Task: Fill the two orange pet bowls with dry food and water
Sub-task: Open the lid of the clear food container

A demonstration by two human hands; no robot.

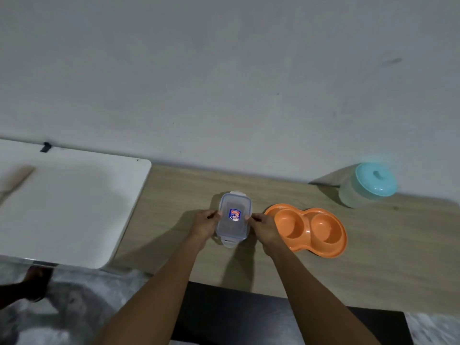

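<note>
An orange double pet bowl [308, 229] lies on the wooden table [385, 257]; both of its wells look empty. Just left of it stands a clear rectangular container with a clip lid and a blue and red sticker [234, 217]. My left hand [205, 224] grips its left side and my right hand [265, 226] grips its right side. I cannot make out its contents through the lid. A translucent jar with a teal lid [368, 185] stands at the back right against the wall.
A white tabletop [74, 207] adjoins the wooden one on the left, with a blurred wooden utensil [17, 180] at its far left. The grey wall runs right behind both. Someone's foot [34, 282] shows on the floor at lower left.
</note>
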